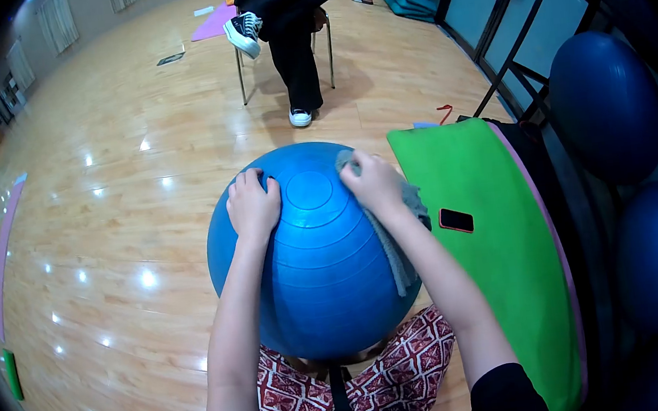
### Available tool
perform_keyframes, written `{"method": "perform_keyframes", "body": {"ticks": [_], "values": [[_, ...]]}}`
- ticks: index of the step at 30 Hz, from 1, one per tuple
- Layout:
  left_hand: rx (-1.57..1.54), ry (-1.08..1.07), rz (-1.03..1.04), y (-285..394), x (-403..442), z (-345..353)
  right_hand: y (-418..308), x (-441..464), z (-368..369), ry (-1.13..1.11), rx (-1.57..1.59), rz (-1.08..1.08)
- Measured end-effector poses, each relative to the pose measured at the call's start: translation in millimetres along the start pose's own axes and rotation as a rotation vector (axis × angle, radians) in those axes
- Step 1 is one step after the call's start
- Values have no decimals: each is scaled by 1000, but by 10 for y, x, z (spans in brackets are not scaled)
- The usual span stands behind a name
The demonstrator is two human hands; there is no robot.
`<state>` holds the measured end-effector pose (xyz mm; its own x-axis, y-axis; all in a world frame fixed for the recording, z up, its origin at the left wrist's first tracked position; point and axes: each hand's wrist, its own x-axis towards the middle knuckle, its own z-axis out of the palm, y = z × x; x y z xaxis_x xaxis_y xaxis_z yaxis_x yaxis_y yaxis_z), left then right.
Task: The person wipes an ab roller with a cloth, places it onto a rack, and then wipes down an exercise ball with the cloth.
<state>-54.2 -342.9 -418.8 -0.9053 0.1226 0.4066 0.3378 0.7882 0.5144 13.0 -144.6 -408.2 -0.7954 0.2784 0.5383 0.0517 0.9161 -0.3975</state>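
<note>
Right hand [375, 183] clamped on grey cloth [399, 266] against blue ball [317, 287]; left hand [255, 207], fingers apart, rests on ball's left; green mat [506, 291] right.

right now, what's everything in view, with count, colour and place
ball: 1, blue, front centre
cloth: 1, grey, ball's right side
large mat: 1, green, right of ball
phone: 1, black, reddish-edged, on large mat
side balls: 2+, blue, far right
chair: 1, silver-legged, beyond ball
people: 2, mostly black-clad, chair and back right
thin mats: 2+, pink, behind chair, far left
piled mats: count unclear, teal, back right
floor: 1, wooden, throughout
trousers: 1 pair, red-white, below ball
left hand: 1, bare, on ball
right hand: 1, bare, holding cloth
</note>
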Motion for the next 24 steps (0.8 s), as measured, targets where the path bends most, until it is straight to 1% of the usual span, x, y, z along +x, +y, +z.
{"method": "perform_keyframes", "body": {"ticks": [1, 2, 4, 5, 9, 10, 11, 13, 15, 17, 19, 20, 21, 24], "values": [[4, -12, -16, -10, 2, 3, 55, 33, -3, -2, -54, 116], [4, -12, -21, -2, -3, 10, 84, 30, 24, -5, -54, 113], [62, 0, -43, 41, -6, 17, 18, 19, -33, 31, -108, 208], [61, -4, -45, 43, -6, 15, -45, -9, -43, 28, -110, 210], [81, -21, -67, 18, 29, -15, -543, -174, -74, 30, -71, -52], [69, -31, -78, -21, 40, -33, -600, -217, -50, 20, -6, -76], [70, -30, -77, -68, 43, -45, -591, -217, -24, 22, -5, -77], [2, -22, -39, -181, 46, -48, -565, -188, 61, 46, 123, -137], [-27, -31, -39, -205, 22, -77, -540, -125, 105, 63, 150, -130], [64, 135, -40, -74, -42, -124, -518, -42, 104, 49, 5, -89], [122, 289, 76, 117, -334, -140, -429, 60, 107, 42, -31, -55], [90, 296, 115, 185, -514, -88, -373, 100, 112, 56, -54, -35], [63, 211, 124, 312, -667, -150, -313, 127, 128, 69, -75, -14], [48, 177, 151, 399, -760, -140, -174, 134, 99, 71, -65, 21]]}}
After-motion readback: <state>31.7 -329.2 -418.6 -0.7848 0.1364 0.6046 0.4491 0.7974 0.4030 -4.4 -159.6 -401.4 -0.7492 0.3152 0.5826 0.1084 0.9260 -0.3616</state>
